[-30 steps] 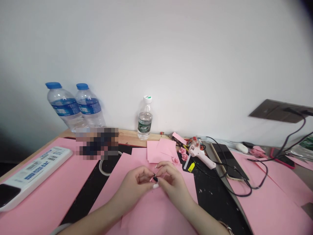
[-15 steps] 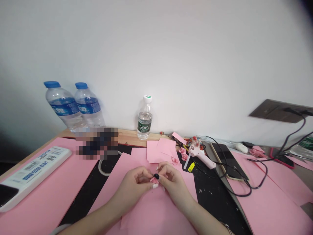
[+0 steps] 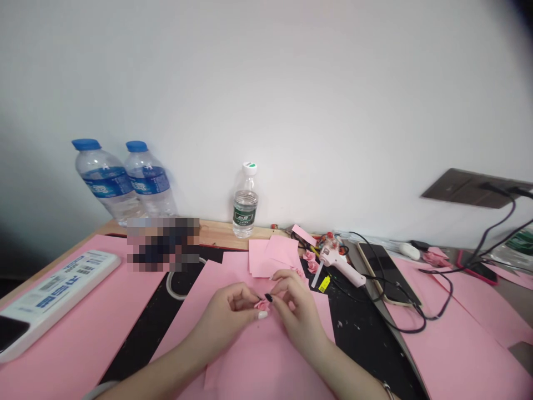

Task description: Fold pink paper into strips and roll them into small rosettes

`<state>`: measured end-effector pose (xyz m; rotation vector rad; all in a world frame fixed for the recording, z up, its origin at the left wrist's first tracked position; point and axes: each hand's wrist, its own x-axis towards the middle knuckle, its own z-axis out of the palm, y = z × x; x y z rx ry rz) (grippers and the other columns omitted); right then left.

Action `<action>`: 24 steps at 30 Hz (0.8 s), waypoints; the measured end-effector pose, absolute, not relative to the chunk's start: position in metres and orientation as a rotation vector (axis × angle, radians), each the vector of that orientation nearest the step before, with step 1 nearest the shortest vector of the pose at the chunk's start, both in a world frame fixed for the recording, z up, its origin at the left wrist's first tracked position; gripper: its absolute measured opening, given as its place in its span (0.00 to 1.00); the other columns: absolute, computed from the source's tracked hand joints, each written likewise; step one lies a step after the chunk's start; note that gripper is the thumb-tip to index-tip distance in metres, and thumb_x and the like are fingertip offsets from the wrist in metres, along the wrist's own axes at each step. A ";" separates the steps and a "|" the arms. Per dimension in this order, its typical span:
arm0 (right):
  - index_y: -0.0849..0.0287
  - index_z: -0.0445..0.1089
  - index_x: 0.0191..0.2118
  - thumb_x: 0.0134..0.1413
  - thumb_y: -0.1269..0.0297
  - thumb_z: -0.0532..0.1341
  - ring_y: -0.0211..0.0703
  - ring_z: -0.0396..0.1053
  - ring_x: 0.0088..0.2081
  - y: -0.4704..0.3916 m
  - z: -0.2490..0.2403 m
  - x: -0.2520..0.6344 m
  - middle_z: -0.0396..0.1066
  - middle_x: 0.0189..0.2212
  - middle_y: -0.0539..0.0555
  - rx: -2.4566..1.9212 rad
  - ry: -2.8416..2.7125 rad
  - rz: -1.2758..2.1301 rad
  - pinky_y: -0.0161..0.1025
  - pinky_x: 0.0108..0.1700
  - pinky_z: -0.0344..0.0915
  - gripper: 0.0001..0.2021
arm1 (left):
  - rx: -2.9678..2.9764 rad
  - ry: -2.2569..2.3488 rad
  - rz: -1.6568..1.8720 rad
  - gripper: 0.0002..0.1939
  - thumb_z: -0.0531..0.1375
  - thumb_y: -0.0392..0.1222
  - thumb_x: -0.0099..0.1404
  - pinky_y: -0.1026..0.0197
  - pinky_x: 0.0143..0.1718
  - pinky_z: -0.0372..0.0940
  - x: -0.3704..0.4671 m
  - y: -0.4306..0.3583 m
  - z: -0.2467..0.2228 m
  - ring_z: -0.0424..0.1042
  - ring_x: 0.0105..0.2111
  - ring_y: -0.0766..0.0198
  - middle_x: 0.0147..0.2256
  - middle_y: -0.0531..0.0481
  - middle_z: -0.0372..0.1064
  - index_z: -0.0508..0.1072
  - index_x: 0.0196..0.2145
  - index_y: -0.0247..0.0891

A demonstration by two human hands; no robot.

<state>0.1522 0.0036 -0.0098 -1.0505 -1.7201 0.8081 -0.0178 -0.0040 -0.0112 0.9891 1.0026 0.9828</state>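
Observation:
A small pink paper rose [image 3: 262, 305] is pinched between the thumb and fingers of my left hand [image 3: 233, 311], over pink paper sheets [image 3: 270, 355]. My right hand [image 3: 295, 311] is at the rose's right side, its thumb beside the petals and its fingers curled and slightly raised; whether its thumb grips a petal is too small to tell. Just beyond the hands lie small pink paper squares [image 3: 266, 257]. Several finished pink roses [image 3: 312, 265] sit to their right, close to a pink glue gun [image 3: 341, 265].
Two large bottles [image 3: 109, 182] and a small bottle [image 3: 245, 208] stand along the wall. A white box [image 3: 70, 289] lies left, beside a tape roll [image 3: 170, 286]. Right are a phone [image 3: 391, 272], black cables [image 3: 449, 300], earbud case [image 3: 409, 251] and more pink sheets [image 3: 466, 344].
My right hand's thumb has shifted slightly right, off the top of the rose, and its fingers have lifted. My left hand keeps its pinch. The view has shifted slightly.

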 end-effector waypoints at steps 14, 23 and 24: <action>0.58 0.73 0.43 0.60 0.74 0.57 0.48 0.69 0.45 0.005 -0.017 0.160 0.68 0.50 0.61 -0.948 -2.139 0.172 0.44 0.43 0.71 0.10 | 1.062 1.060 1.014 0.07 0.68 0.39 0.51 0.61 0.35 0.66 -0.021 -0.003 -0.011 0.73 0.31 0.62 0.28 0.52 0.76 0.73 0.25 0.37; 0.58 0.73 0.42 0.59 0.75 0.57 0.48 0.70 0.42 0.005 -0.014 0.160 0.70 0.50 0.61 -0.924 -2.160 0.068 0.43 0.39 0.71 0.10 | 1.043 1.072 1.023 0.09 0.68 0.42 0.51 0.61 0.36 0.65 -0.022 0.000 -0.013 0.72 0.31 0.61 0.28 0.51 0.76 0.72 0.25 0.37; 0.58 0.74 0.41 0.59 0.75 0.57 0.48 0.70 0.42 0.006 -0.014 0.160 0.70 0.50 0.61 -0.930 -2.159 0.067 0.43 0.39 0.72 0.10 | 1.059 1.084 1.016 0.09 0.68 0.42 0.52 0.61 0.35 0.65 -0.022 -0.001 -0.012 0.72 0.31 0.61 0.28 0.51 0.75 0.72 0.25 0.37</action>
